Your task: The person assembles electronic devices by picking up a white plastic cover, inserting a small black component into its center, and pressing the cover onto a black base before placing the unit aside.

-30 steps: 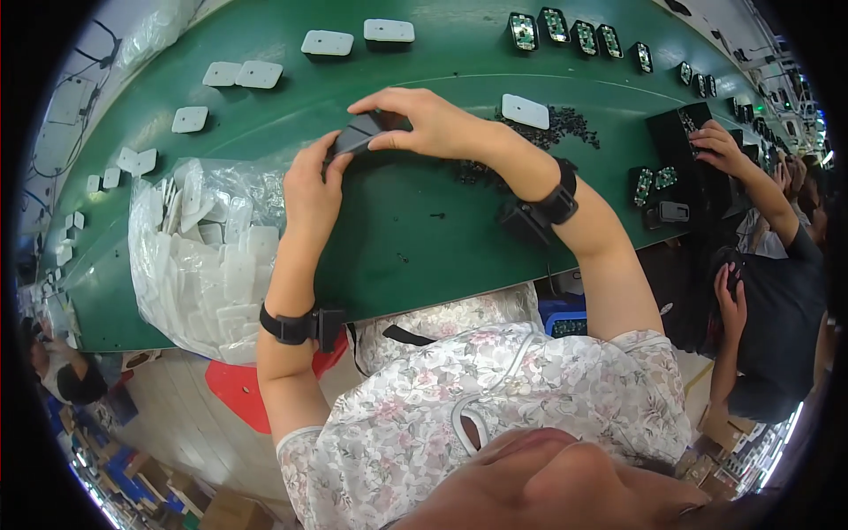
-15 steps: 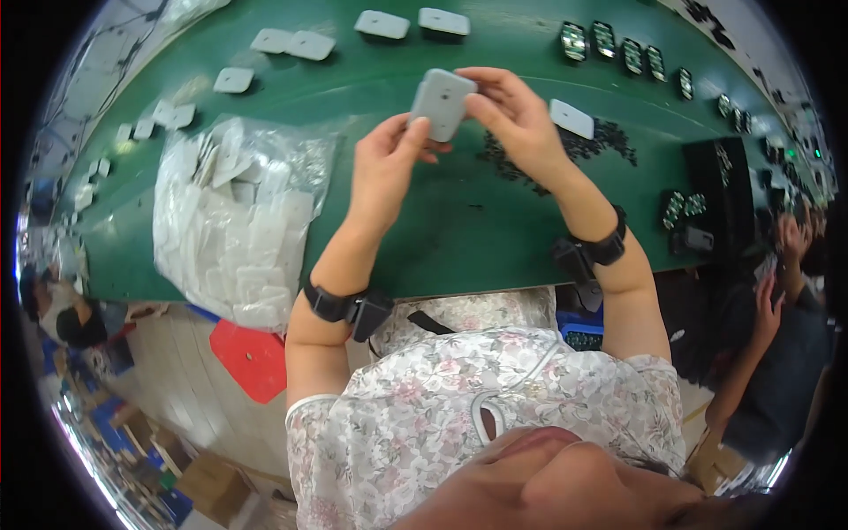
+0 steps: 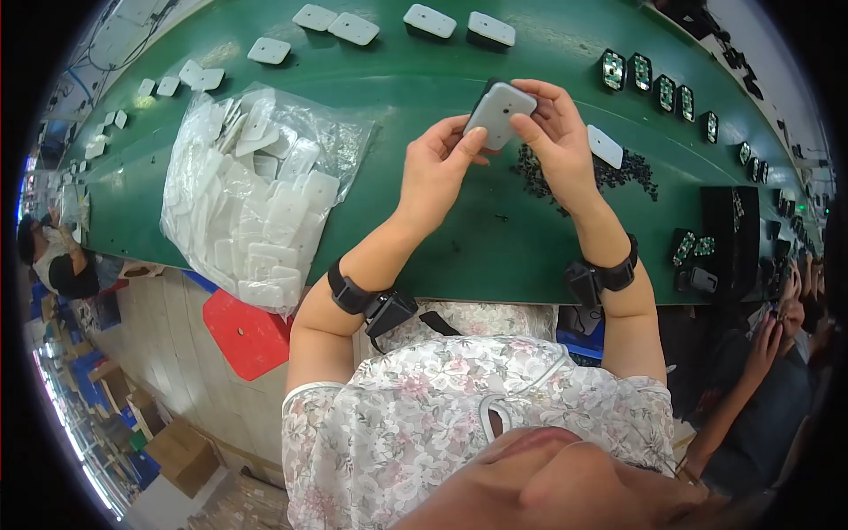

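Note:
Above the green table I hold a small white-topped plastic case [image 3: 500, 115] with rounded corners, two small dark holes and a dark edge on its far left side. My left hand [image 3: 442, 163] grips its near left end, the thumb lying on the white face. My right hand [image 3: 555, 141] pinches its right side, thumb on the face and fingers behind. Just right of my right hand lies another white cover piece [image 3: 605, 147], beside a scatter of small black parts [image 3: 632, 177].
A clear plastic bag [image 3: 238, 212] full of white covers lies on the green table [image 3: 424, 256] at left. White-topped cases [image 3: 430, 21] line the far side. Several black cases with green circuit boards [image 3: 613, 70] stand at far right, near a black box [image 3: 730, 225]. Other people sit at both sides.
The whole view has shifted, so the table things appear further right. The case in my hands is tilted differently, and its dark side edge now shows. Both hands keep hold of it.

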### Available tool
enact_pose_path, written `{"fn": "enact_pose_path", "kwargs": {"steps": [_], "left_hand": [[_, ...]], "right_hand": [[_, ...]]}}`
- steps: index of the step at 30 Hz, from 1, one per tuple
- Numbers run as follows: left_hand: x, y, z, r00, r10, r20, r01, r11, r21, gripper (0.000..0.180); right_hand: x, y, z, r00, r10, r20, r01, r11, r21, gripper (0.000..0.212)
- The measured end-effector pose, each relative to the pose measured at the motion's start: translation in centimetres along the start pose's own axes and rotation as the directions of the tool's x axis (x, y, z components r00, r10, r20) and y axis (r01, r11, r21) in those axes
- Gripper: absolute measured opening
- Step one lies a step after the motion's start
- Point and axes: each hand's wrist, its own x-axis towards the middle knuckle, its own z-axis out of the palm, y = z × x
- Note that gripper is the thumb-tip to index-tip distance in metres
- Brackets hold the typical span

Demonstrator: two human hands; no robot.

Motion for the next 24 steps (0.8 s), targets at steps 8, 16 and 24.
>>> {"fn": "enact_pose_path", "kwargs": {"steps": [8,16,24], "left_hand": [[-3.6,0.8,-1.8,0.977,0.212,0.024,-0.204,0.893,0.401,0.038],[-8.4,4.7,-11.3,0.828,0.558,-0.060,-0.148,0.320,0.936,0.024],[-6.4,5.9,-16.1,0.947,0.319,0.036,0.012,-0.149,0.989,0.014]], "right_hand": [[7.0,-0.7,-6.6,0.990,0.000,0.141,0.070,0.870,-0.488,0.037],[14.3,3.0,-15.0,0.871,0.404,0.281,-0.102,0.707,-0.700,0.027],[15.2,3.7,-15.9,0.903,0.388,0.184,-0.149,0.685,-0.713,0.029]]}}
